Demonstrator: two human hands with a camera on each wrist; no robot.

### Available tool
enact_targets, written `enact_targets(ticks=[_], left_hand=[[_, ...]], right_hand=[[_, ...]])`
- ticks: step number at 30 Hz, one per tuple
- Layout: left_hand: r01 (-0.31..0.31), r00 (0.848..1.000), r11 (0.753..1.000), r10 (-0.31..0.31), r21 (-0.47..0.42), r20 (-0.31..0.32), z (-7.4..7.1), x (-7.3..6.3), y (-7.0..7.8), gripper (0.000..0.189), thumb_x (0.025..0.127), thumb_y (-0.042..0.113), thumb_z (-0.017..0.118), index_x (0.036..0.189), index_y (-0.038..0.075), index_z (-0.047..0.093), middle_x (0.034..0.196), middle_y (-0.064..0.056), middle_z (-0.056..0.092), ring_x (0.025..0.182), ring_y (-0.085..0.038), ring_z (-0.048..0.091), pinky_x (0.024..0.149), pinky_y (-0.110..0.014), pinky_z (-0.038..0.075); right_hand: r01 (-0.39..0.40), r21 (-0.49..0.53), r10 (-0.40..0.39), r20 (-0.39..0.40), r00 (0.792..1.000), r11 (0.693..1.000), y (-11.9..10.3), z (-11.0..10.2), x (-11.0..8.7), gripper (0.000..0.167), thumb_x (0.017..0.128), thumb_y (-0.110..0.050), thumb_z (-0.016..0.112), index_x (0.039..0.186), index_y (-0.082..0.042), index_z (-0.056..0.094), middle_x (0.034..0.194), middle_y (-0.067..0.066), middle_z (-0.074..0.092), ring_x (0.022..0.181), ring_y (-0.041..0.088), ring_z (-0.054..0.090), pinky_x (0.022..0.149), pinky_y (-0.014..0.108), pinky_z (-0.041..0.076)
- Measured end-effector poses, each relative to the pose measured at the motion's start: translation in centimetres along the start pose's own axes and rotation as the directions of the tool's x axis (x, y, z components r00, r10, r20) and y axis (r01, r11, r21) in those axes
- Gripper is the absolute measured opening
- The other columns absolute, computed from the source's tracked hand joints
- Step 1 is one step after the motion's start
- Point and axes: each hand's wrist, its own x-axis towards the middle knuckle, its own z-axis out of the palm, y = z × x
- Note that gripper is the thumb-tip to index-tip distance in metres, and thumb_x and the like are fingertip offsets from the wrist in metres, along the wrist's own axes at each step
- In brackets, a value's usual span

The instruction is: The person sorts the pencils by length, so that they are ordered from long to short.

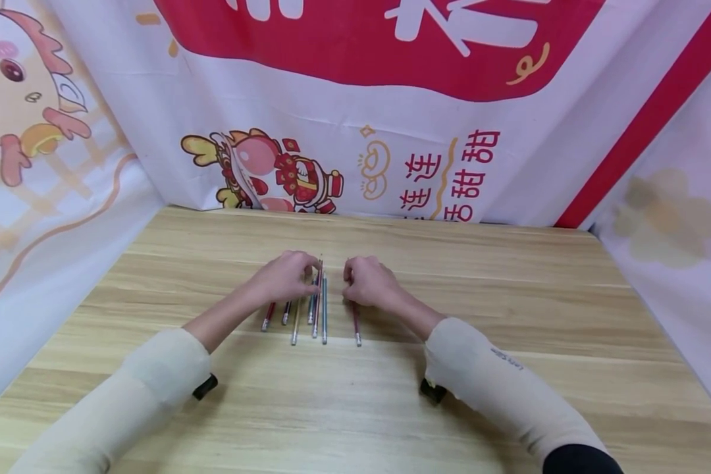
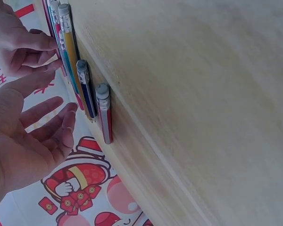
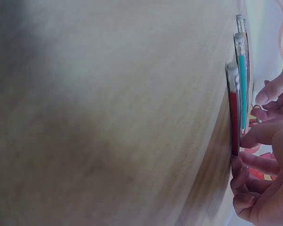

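Several pencils with eraser ends lie on the wooden table. My left hand [image 1: 284,276] is over the group, its thumb and fingers spread apart beside the pencils. Near it lie a blue pencil [image 1: 324,309], a yellow pencil [image 1: 296,324], a dark blue pencil [image 2: 86,89] and a red pencil [image 2: 104,115] at the left end. To the right, apart from the group, my right hand [image 1: 370,283] pinches another red pencil [image 3: 234,113] near its far end. That pencil's eraser end points toward me, and its tip is hidden by the fingers.
The wooden table [image 1: 355,408] reaches a printed cloth backdrop [image 1: 332,105] at its far edge. More white cloth hangs along the left and right sides. Dark devices [image 1: 432,391] are worn under both wrists.
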Motion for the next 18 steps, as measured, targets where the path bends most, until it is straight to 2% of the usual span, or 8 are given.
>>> enact_targets(ticks=[4,9,18], left_hand=[[-0.015,1.000,1.000,0.014,0.015,0.005,0.1,0.2,0.2,0.045,0.090,0.018,0.080,0.130,-0.001,0.068,0.103,-0.012,0.069,0.086,-0.021,0.060,0.080,-0.037,0.056],[-0.005,1.000,1.000,0.004,0.011,0.016,0.3,0.4,0.2,0.047,0.089,0.018,0.081,0.131,0.000,0.067,0.105,-0.012,0.069,0.091,-0.022,0.062,0.084,-0.039,0.057],[0.003,1.000,1.000,-0.003,0.023,0.016,0.6,0.7,0.3,0.047,0.088,0.016,0.082,0.130,-0.001,0.067,0.105,-0.011,0.069,0.093,-0.023,0.063,0.086,-0.040,0.058]], right_hand=[[-0.018,-0.006,0.018,-0.002,1.000,1.000,0.2,-0.1,0.0,0.016,0.085,-0.011,0.081,0.092,-0.013,0.066,0.086,0.002,0.065,0.074,0.017,0.061,0.064,0.026,0.053],[-0.005,0.000,0.005,-0.009,1.000,1.000,0.8,-0.2,-0.1,0.017,0.084,-0.012,0.080,0.092,-0.014,0.065,0.082,0.002,0.065,0.069,0.016,0.060,0.059,0.026,0.051],[0.037,0.087,-0.032,-0.056,0.998,0.996,2.6,-0.7,-0.9,0.016,0.084,-0.012,0.079,0.094,-0.013,0.067,0.078,0.002,0.065,0.068,0.017,0.057,0.058,0.026,0.045]])
